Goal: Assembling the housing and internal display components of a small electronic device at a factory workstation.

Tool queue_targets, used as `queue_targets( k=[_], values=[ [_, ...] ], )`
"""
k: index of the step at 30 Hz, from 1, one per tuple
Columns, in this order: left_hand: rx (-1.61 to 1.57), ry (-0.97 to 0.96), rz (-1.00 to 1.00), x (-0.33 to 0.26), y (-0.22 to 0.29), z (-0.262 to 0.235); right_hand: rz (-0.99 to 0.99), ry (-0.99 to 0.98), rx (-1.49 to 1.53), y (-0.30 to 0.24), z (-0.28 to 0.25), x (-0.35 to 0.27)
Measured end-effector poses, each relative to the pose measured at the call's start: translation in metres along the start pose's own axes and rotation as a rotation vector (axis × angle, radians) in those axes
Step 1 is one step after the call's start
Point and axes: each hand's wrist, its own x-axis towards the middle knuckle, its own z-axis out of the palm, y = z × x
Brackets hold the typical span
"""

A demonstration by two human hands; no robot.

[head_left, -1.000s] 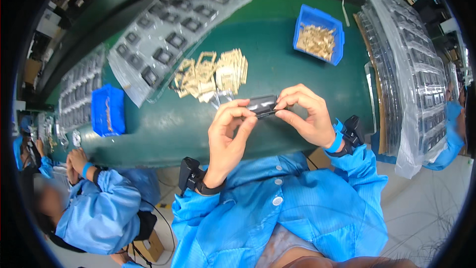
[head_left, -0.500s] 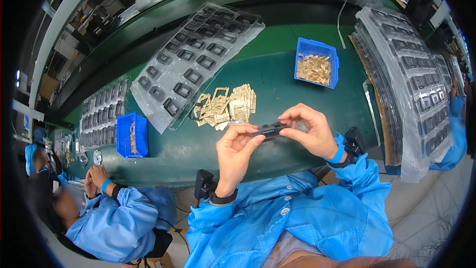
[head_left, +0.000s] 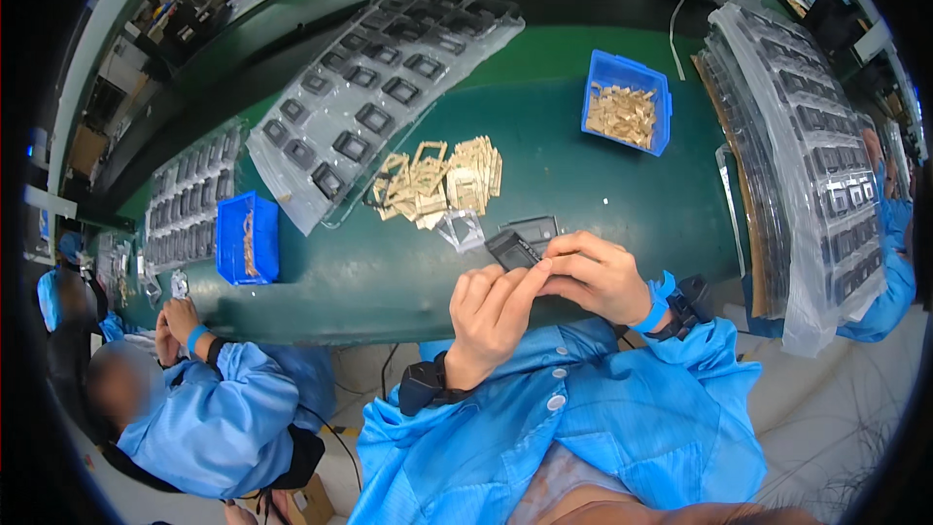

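Both hands (head_left: 544,292) on black part (head_left: 511,250)

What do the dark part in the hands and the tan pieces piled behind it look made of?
The dark part looks like matte black moulded plastic: dull, barely any glare. The tan pieces look like thin brass-coloured stamped metal or card frames; flat, open-centred, too small to tell.
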Motion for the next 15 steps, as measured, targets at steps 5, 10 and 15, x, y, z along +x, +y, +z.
queue_targets(
  k=[5,10,15],
  values=[
    [-0.174,-0.195,-0.197,-0.011,-0.013,-0.011,0.063,-0.158,0.044,0.021,-0.020,-0.036],
    [-0.264,-0.396,-0.244,-0.047,-0.020,-0.002,0.107,-0.224,-0.120,0.040,-0.027,-0.058],
    [-0.302,-0.367,-0.291,-0.044,-0.014,0.011,0.192,-0.056,-0.174,0.022,-0.032,-0.071]
  ],
)
